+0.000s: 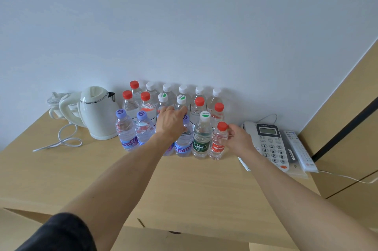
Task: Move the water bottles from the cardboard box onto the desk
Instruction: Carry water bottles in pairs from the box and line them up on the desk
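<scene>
Right grip: right hand (238,138) pinching the neck of a small clear plastic bottle with red cap and red label (218,142), fingers curled round it just under the cap.
Left grip: left hand (170,122) laid over a clear purple-labelled bottle (183,144) in the front row, fingers stretched towards the green-and-white caps behind; holding or only touching, cannot tell.
Key relation: red-capped bottle upright on the pale wooden table (61,168), long axis vertical, at the right end of the front row, just left of the right hand, touching the green-labelled bottle (201,140).
Nearby: white desk telephone (268,144) just beyond the right hand.
Hidden: purple bottle's cap and the left palm; cardboard box (184,238) cut off at the lower edge, inside unseen.
</scene>
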Motion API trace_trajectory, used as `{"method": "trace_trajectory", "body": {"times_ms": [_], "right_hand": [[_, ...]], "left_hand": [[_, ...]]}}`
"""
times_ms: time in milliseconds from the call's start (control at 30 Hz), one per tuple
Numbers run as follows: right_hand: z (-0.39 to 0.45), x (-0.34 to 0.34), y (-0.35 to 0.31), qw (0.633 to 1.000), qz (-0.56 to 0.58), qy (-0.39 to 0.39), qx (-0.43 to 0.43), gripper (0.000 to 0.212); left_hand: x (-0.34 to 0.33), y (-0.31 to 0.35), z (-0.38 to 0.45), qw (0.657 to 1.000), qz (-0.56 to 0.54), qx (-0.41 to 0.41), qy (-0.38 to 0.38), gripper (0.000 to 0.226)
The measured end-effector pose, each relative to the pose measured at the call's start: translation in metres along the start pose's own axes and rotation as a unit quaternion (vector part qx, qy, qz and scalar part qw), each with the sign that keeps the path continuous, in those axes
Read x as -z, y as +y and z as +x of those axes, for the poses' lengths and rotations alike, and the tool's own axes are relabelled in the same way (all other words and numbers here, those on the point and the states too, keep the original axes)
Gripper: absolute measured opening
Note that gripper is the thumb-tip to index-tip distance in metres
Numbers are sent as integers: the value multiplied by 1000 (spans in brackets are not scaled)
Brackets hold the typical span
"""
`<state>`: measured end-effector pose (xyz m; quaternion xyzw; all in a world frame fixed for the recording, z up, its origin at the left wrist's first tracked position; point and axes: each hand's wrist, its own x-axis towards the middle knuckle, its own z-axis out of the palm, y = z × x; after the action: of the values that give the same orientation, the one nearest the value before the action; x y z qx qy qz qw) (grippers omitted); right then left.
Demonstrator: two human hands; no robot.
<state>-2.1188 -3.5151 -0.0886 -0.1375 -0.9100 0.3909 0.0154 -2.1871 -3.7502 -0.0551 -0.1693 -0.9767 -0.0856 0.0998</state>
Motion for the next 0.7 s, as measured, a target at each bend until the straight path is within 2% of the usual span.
{"method": "trace_trajectory", "body": {"times_ms": [167, 700], "right_hand": [[-1, -1, 0, 1000, 5, 6, 1, 47], [-3, 1, -1, 1000, 5, -4, 7, 47]], "left_hand": [[2, -3, 0, 999, -22, 7, -25, 56], [13, -3, 0, 999, 10, -3, -39, 52]]}}
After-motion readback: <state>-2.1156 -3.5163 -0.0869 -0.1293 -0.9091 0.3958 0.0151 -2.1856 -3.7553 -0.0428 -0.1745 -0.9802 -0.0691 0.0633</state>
